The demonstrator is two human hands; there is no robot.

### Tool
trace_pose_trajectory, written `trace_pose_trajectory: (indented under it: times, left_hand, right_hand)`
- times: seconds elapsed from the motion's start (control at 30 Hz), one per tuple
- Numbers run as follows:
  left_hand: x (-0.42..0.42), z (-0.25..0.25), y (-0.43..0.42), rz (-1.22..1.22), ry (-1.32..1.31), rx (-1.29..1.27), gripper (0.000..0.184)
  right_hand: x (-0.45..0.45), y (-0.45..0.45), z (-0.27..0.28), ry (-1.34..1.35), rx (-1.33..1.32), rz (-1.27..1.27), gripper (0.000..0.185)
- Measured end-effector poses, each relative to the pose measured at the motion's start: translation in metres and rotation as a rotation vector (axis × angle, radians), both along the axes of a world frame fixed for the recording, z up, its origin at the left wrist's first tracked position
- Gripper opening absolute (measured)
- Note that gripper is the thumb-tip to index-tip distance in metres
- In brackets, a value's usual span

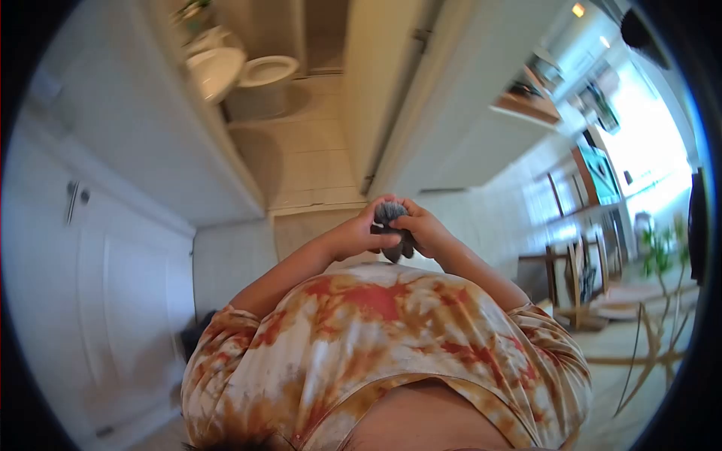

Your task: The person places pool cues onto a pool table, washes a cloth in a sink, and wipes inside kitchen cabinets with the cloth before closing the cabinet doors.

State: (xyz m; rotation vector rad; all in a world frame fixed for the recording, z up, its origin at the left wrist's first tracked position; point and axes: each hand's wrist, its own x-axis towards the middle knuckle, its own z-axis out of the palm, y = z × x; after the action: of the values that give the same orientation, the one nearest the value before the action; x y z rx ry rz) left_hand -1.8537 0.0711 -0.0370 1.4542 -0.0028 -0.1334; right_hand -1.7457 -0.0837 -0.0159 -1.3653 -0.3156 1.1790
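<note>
Both hands meet in front of my chest around a small grey fabric bundle (391, 213), ribbed or fuzzy on top, with darker folds hanging below. It looks like a balled-up sock, but its exact kind is hard to make out. My left hand (358, 236) grips it from the left, thumb across its lower front. From the right, my right hand (426, 228) closes on it, thumb pressed on its upper part. Fingers behind the bundle are partly hidden. Just below the hands is my tie-dyed shirt (376, 301).
Ahead, a doorway opens onto a tiled bathroom with a toilet (269, 71) and a washbasin (216, 73). A white door (135, 301) stands at left. To the right are wooden chairs (575, 267), a counter (532, 105) and a green plant (658, 252).
</note>
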Motion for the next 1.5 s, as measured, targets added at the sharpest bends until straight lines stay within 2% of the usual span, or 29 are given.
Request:
trace_pose_trajectory:
  times: [0.03, 0.07, 0.1, 0.13, 0.17, 0.23, 0.27, 0.3, 0.37, 0.43, 0.47, 0.5, 0.53, 0.57, 0.7, 0.77, 0.8, 0.83, 0.9, 0.93, 0.97, 1.03, 1.07, 1.13, 1.17, 1.23, 1.27, 1.37, 1.5]
  left_hand:
    - [0.027, 0.004, -0.023, 0.009, -0.011, -0.178, 0.068]
    - [0.052, 0.004, -0.039, -0.039, -0.001, -0.178, 0.068]
    - [0.075, 0.001, -0.05, -0.125, -0.06, -0.152, 0.058]
    - [0.095, -0.003, -0.061, -0.204, -0.115, -0.126, 0.049]
    - [0.11, 0.0, -0.072, -0.229, -0.096, -0.122, 0.049]
    - [0.143, 0.017, -0.091, -0.432, 0.032, -0.086, 0.044]
    - [0.162, 0.017, -0.099, -0.48, 0.072, -0.109, 0.044]
    - [0.183, 0.015, -0.106, -0.517, 0.082, -0.115, 0.044]
    - [0.218, 0.003, -0.114, -0.539, 0.123, -0.185, 0.045]
    - [0.27, -0.006, -0.13, -0.622, 0.127, -0.179, 0.046]
    - [0.297, -0.007, -0.138, -0.637, 0.142, -0.184, 0.047]
    - [0.323, -0.008, -0.146, -0.66, 0.156, -0.184, 0.047]
    - [0.349, -0.008, -0.155, -0.705, 0.145, -0.192, 0.048]
    - [0.344, -0.008, -0.158, -0.791, 0.151, -0.182, 0.048]
    - [0.422, 0.011, -0.203, -0.961, 0.184, -0.117, 0.048]
    - [0.443, 0.024, -0.225, -1.043, 0.276, -0.074, 0.048]
    - [0.455, 0.023, -0.231, -1.105, 0.289, -0.073, 0.048]
    - [0.468, 0.024, -0.249, -1.143, 0.295, -0.074, 0.048]
    - [0.491, 0.027, -0.279, -1.215, 0.33, -0.02, 0.048]
    - [0.5, 0.026, -0.294, -1.229, 0.346, -0.017, 0.048]
    - [0.507, 0.024, -0.31, -1.255, 0.354, -0.032, 0.048]
    - [0.515, 0.021, -0.338, -1.282, 0.378, -0.036, 0.048]
    - [0.522, 0.019, -0.356, -1.314, 0.4, -0.018, 0.048]
    - [0.536, 0.018, -0.39, -1.349, 0.452, -0.018, 0.047]
    - [0.54, 0.016, -0.407, -1.341, 0.452, -0.022, 0.047]
    - [0.557, 0.017, -0.437, -1.354, 0.345, 0.14, 0.048]
    - [0.56, 0.021, -0.449, -1.321, 0.359, 0.15, 0.048]
    - [0.575, 0.026, -0.482, -1.294, 0.367, 0.173, 0.049]
    - [0.589, 0.03, -0.491, -1.248, 0.351, 0.149, 0.049]
  right_hand:
    - [0.01, -0.027, 0.01, 0.003, 0.003, -0.061, 0.035]
    - [0.019, -0.054, 0.018, -0.223, 0.039, -0.012, 0.035]
    - [0.027, -0.079, 0.026, -0.443, 0.068, 0.052, 0.035]
    - [0.036, -0.106, 0.046, -0.742, 0.012, 0.109, 0.036]
    - [0.045, -0.133, 0.074, -1.039, -0.05, 0.171, 0.037]
    - [0.047, -0.174, 0.125, -1.218, 0.169, -0.028, 0.031]
    - [0.023, -0.202, 0.151, -0.951, 0.23, -0.146, 0.027]
    - [0.029, -0.203, 0.175, -0.947, 0.207, -0.179, 0.027]
    - [0.036, -0.183, 0.2, -0.911, 0.913, 0.679, 0.008]
    - [0.055, -0.179, 0.198, -0.923, 0.762, 0.626, 0.013]
    - [0.065, -0.179, 0.196, -0.915, 0.641, 0.6, 0.025]
    - [0.084, -0.183, 0.191, -0.94, 0.6, 0.528, 0.025]
    - [0.108, -0.187, 0.182, -0.925, 0.552, 0.501, 0.01]
    - [0.098, -0.187, 0.177, -0.904, 0.508, 0.473, 0.008]
    - [0.144, -0.205, 0.171, -1.107, 0.271, 0.132, 0.01]
    - [0.146, -0.203, 0.165, -1.133, 0.16, -0.358, 0.02]
    - [0.145, -0.196, 0.167, -0.984, 0.176, -0.483, 0.018]
    - [0.152, -0.202, 0.167, -0.984, 0.153, -0.516, 0.018]
    - [0.165, -0.218, 0.165, -0.755, 0.231, -0.815, 0.036]
    - [0.164, -0.229, 0.165, -0.727, 0.114, -0.865, 0.054]
    - [0.166, -0.243, 0.156, -0.708, 0.118, -0.883, 0.054]
    - [0.163, -0.267, 0.137, -0.791, 0.744, -0.838, 0.065]
    - [0.169, -0.284, 0.135, -0.781, 0.752, -0.852, 0.065]
    - [0.188, -0.322, 0.145, -0.726, 1.006, -0.71, 0.059]
    - [0.188, -0.328, 0.157, -0.72, 1.007, -0.703, 0.059]
    - [0.188, -0.322, 0.192, -0.526, 0.906, -1.53, 0.055]
    - [0.193, -0.324, 0.209, -0.463, 0.772, -1.762, 0.045]
    - [0.221, -0.406, 0.2, -0.656, 0.84, -1.107, 0.042]
    - [0.262, -0.47, 0.17, -0.66, 0.805, -0.873, 0.039]
